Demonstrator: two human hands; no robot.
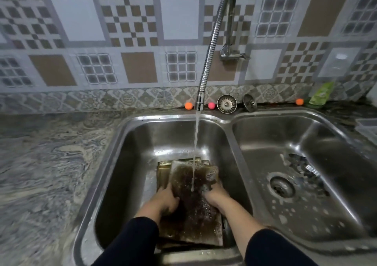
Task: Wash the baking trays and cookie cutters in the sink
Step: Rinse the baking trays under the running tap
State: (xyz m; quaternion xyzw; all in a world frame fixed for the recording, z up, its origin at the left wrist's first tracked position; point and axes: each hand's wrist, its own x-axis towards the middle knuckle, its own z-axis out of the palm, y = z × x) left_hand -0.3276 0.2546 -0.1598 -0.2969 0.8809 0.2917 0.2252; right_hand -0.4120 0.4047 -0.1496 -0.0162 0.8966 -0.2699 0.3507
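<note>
Two dark sleeves reach down into the left basin of the steel double sink [114, 143]. The left hand [165, 199] curls its fingers around the left edge of the top tray, a dark, stained rectangular metal baking tray [193, 204], and grips it. The right hand [216, 194] grips the right edge, near some foam. More trays lie stacked under it. I see no cookie cutters. The water stream [196, 139] from the flexible chrome tap [212, 47] hits the middle of the tray. I think it is good to tilt the tray so the stream reaches the foam, and to hold firmly, because wet metal is slippery.
</note>
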